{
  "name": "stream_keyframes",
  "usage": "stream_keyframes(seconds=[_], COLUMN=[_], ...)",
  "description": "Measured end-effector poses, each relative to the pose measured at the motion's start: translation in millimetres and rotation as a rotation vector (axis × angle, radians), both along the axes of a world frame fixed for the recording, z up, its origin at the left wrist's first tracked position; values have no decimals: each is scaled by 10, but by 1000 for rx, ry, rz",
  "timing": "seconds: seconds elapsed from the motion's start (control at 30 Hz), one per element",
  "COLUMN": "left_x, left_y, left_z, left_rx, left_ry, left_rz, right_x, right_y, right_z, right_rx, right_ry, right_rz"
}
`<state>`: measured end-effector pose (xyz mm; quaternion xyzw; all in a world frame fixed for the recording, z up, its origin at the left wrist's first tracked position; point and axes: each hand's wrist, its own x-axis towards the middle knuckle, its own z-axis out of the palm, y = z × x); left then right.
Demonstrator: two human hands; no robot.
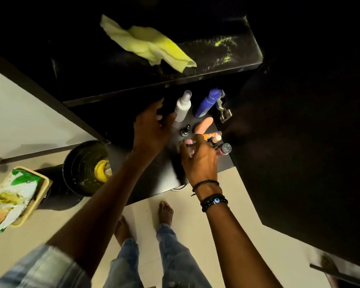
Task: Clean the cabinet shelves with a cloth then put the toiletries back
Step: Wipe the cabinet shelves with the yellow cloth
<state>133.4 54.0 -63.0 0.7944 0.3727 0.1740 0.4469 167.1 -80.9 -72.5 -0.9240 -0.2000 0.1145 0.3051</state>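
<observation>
Toiletries [215, 138] crowd the back right of the lower shelf [166, 175]: a white spray bottle [183, 107], a blue bottle [207, 103], a peach tube [204, 125], a small dark bottle [185, 130], and a round-capped bottle [224, 148] at the shelf's right edge. The left hand [152, 125] hovers over the shelf's bare left half, fingers spread and holding nothing, one fingertip just beside the spray bottle. The right hand [200, 161] reaches over the shelf's front, fingers bent down onto a small pink thing [188, 141]; blur hides whether they grip it. The yellow cloth [148, 43] lies crumpled on the upper shelf [216, 73], above the lower shelf. A black bin [81, 165] stands left of the lower shelf.
</observation>
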Motion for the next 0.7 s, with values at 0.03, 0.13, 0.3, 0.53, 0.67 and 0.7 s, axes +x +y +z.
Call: stream_keyframes(seconds=[0.03,0.13,0.3,0.53,0.67,0.7], left_x=[-127,-525,-936,-842,-542,-471], left_y=[-14,-48,103,485,635,690], left_z=[77,355,917,1366,1361,1349], left_rx=[5,9,162,436,578,647], left_ry=[-27,-92,-107,-153,-174,-115], left_rz=[27,64,47,-24,-42,-43], right_x=[-21,-68,37,265,86,-30], right_y=[66,324,853,1170,928,820], right_z=[165,693,1293,1367,1221,1160], right_rx=[72,285,360,97,234,300], right_ry=[-43,-258,-450,-503,-474,-466], right_rz=[-16,-5,63,219,163,105])
